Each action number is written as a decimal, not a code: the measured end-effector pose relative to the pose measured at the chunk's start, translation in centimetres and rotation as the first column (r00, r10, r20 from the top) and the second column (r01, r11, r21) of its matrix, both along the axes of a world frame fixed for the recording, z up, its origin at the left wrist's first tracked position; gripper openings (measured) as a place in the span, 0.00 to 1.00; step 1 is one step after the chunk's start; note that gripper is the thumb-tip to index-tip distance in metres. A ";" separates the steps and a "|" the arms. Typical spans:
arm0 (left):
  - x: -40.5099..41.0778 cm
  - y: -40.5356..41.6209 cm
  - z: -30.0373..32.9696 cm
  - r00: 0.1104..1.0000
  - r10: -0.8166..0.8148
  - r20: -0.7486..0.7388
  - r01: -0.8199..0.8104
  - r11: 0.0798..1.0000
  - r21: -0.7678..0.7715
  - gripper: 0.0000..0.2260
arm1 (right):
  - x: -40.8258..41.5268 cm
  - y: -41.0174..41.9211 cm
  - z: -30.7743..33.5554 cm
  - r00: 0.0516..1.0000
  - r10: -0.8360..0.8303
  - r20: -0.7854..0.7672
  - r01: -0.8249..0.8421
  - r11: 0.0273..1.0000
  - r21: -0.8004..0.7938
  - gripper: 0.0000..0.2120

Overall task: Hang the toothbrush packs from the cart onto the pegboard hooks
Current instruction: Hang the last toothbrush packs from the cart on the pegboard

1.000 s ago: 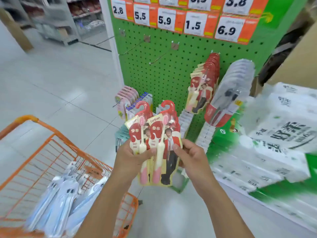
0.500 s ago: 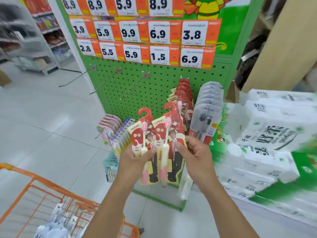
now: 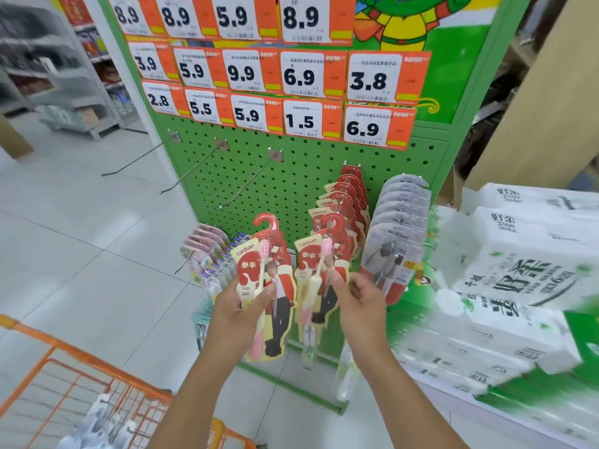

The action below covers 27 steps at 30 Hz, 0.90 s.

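My left hand [image 3: 236, 311] grips a red and cream toothbrush pack [image 3: 267, 273] by its lower half, its red hanger loop pointing up. My right hand [image 3: 359, 296] pinches a second matching pack [image 3: 319, 270], whose red loop sits at the tip of the hook carrying a row of the same red packs [image 3: 348, 202]. The two held packs are apart. Behind them stands the green pegboard [image 3: 304, 176] with three bare hooks [image 3: 191, 176] at upper left. The orange cart [image 3: 97, 377] is at lower left with pale packs [image 3: 97, 429] inside.
Grey-white packs [image 3: 400, 222] hang right of the red row. Pink and blue packs [image 3: 210, 254] hang on lower hooks at left. Orange price tags [image 3: 301, 121] cover the board's top. Stacked tissue bales [image 3: 525, 280] crowd the right side. Tiled floor lies to the left.
Both hands rose from over the cart toward the pegboard. The packs, held together before, have split, and the right one now meets the hook of the red row.
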<state>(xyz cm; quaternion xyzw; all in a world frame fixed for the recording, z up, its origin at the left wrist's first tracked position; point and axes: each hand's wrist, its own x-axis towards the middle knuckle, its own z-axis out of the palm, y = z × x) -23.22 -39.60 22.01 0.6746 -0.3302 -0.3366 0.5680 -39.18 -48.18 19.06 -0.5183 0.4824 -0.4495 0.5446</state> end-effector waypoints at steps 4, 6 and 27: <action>0.2 -0.4 0.3 0.998 0.042 -0.053 -0.045 0.998 -0.052 0.03 | 2.1 -1.1 -0.7 0.984 -0.149 0.097 0.125 0.968 0.219 0.15; 0.2 -0.5 0.1 0.998 0.020 -0.066 -0.024 0.998 -0.060 0.03 | 2.9 -1.2 -0.8 0.967 -0.193 0.167 0.120 0.921 0.370 0.16; -1.6 -2.0 -0.9 0.979 -0.105 -0.174 0.075 0.982 -0.175 0.11 | 1.0 2.8 2.3 0.950 0.241 0.199 -0.239 0.970 -0.035 0.08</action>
